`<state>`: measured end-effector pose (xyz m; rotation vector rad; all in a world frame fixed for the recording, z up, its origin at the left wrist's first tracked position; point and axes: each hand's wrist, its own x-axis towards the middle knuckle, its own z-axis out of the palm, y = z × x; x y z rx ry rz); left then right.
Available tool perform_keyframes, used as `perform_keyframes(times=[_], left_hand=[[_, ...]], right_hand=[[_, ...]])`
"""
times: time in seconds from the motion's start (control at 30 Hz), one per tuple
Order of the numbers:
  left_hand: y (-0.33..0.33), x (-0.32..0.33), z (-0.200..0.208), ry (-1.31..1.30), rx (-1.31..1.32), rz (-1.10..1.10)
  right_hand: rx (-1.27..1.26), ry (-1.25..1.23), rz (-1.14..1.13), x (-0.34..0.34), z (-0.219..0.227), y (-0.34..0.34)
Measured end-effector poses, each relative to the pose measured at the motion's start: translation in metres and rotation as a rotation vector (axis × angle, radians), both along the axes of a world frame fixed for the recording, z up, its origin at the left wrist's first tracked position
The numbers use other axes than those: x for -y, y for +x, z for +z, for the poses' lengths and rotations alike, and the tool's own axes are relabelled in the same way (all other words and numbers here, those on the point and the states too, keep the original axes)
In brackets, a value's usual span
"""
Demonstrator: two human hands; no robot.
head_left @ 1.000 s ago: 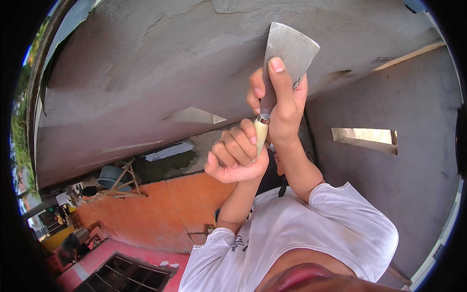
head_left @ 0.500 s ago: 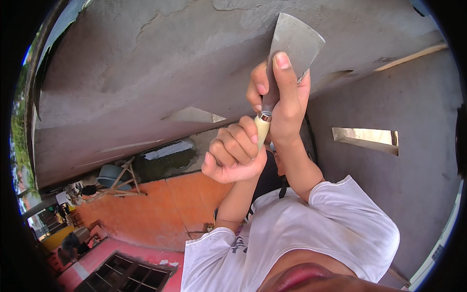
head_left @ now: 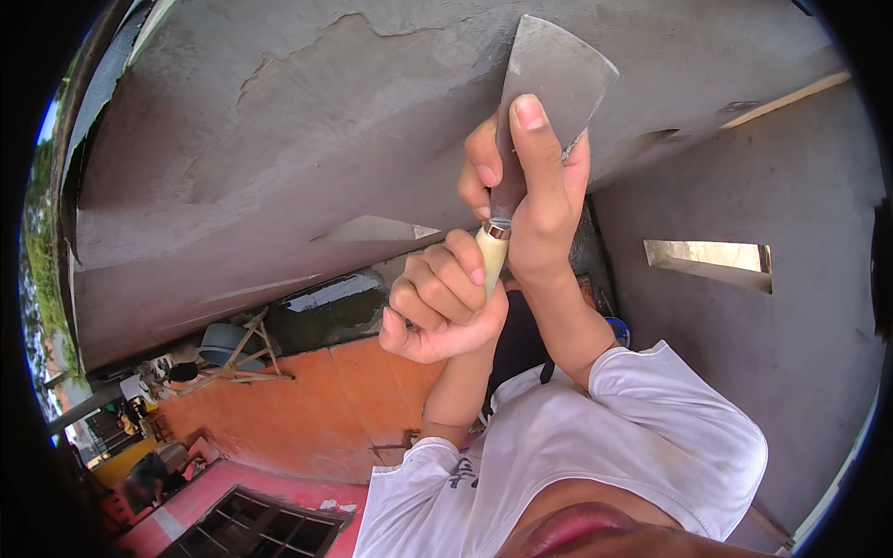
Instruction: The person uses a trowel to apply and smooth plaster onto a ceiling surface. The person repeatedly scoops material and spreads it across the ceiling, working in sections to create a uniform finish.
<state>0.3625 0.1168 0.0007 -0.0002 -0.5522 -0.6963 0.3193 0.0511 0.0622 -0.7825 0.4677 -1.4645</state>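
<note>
A putty knife [head_left: 555, 79] with a broad flared metal blade and a cream handle is held up in both my hands, blade upward in the view. My left hand [head_left: 442, 298] is closed around the handle, below its shiny metal collar. My right hand [head_left: 539, 191] grips the narrow neck of the blade, thumb pressed flat on the face and fingers curled behind the left edge. Behind the blade spreads a grey plastered surface [head_left: 307, 121] with a cracked, raised patch edge. Whether the blade touches it, I cannot tell.
A grey wall [head_left: 707, 372] with a narrow slot opening [head_left: 707, 257] stands at right. At lower left are a grey basin [head_left: 228, 344] by a wooden trestle [head_left: 260, 358], an orange surface [head_left: 298, 400], a barred window [head_left: 256, 525] and a blurred person [head_left: 147, 479].
The putty knife and both hands have shifted slightly left and up in the view, and the surroundings have shifted a little as well. Both grips stay the same.
</note>
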Motion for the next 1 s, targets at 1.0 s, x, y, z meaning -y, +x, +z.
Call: perform_keyframes(times=[1.0], left_hand=[[-0.006,-0.011,0.002,0.061,-0.117,0.035]], right_hand=[[0.149,0.114,0.093,-0.008,0.0,-0.004]])
